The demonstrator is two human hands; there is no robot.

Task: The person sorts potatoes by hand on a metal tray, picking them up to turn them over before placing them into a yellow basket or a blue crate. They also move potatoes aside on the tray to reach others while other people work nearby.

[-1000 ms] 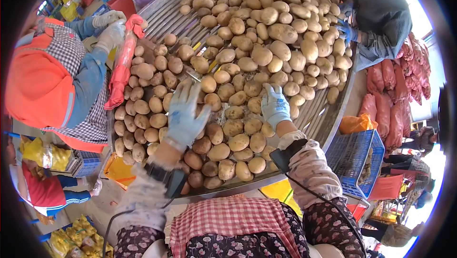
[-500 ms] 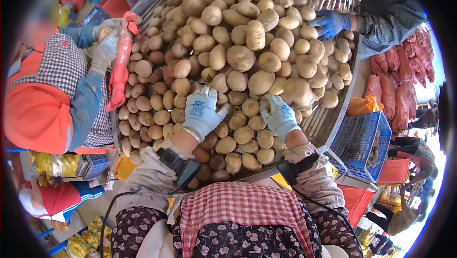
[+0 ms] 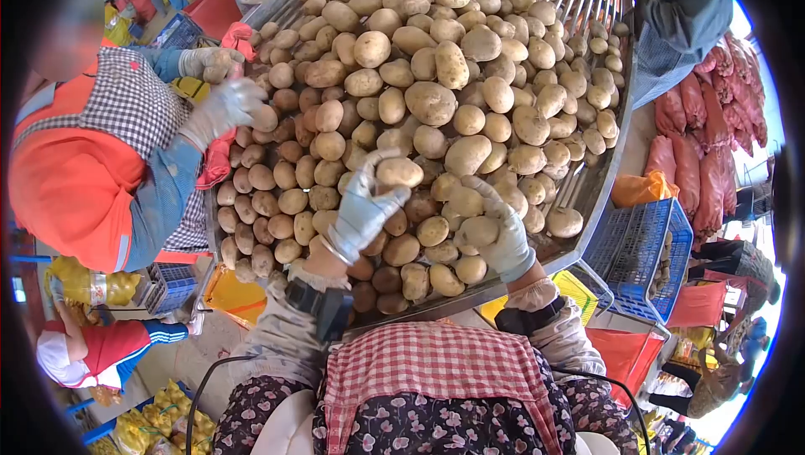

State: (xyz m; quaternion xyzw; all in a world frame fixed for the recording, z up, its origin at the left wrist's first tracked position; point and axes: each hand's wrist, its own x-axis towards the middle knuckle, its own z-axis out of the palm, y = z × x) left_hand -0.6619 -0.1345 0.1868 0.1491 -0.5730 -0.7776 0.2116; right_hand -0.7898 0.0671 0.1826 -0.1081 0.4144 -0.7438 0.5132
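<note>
A large heap of potatoes (image 3: 432,103) covers a metal sorting table (image 3: 599,203). My left hand (image 3: 360,212), in a pale blue glove, is closed on a potato (image 3: 399,172) between thumb and fingers, just above the pile. Across from it, my right hand (image 3: 503,233), gloved too, curls round a potato (image 3: 478,232) near the table's front edge. Another potato (image 3: 464,202) lies by its fingertips. Smaller potatoes sit in front of and between both hands.
At the left, a co-worker in an orange vest (image 3: 75,195) reaches over the table edge. Other co-workers stand at the far side. Blue crates (image 3: 641,245) stand at the right, near red sacks (image 3: 704,145). An orange bin (image 3: 235,291) is below the front left edge.
My left hand has lifted a potato. My right hand has turned inward and closed round one. The co-worker at the left has reached toward the pile; the far-right co-worker's hand has drawn back.
</note>
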